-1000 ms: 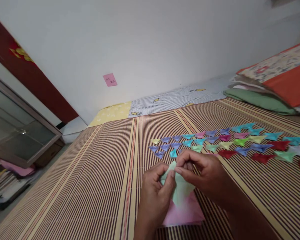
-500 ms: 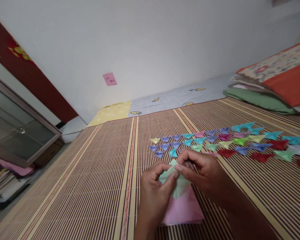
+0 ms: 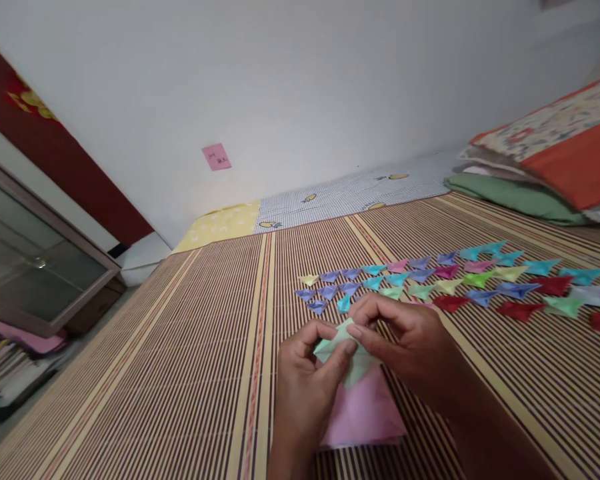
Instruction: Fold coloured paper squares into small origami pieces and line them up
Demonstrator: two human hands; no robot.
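A light green sheet of origami paper (image 3: 356, 371), partly folded, is pinched between both hands. My left hand (image 3: 310, 373) grips its left side, thumb on top and index finger curled at the edge. At the upper right edge, my right hand (image 3: 400, 340) pinches the paper between thumb and fingers. Below it lies a stack of pink paper (image 3: 365, 417), partly covered by the green sheet and my left hand. Beyond my hands, rows of small folded paper pieces (image 3: 422, 274) in blue, red, green and yellow rest on the striped mat (image 3: 205, 360).
Folded bedding (image 3: 520, 198) and an orange patterned cushion (image 3: 570, 157) are piled at the right. A glass-fronted cabinet (image 3: 35, 260) stands at the left, with books (image 3: 10, 367) below. A pink note (image 3: 216, 157) is stuck to the white wall (image 3: 300, 87).
The green paper's top edge has shifted slightly between my fingers, and more of its upper corner shows. Both hands keep their pinch; the whole view has moved a little.
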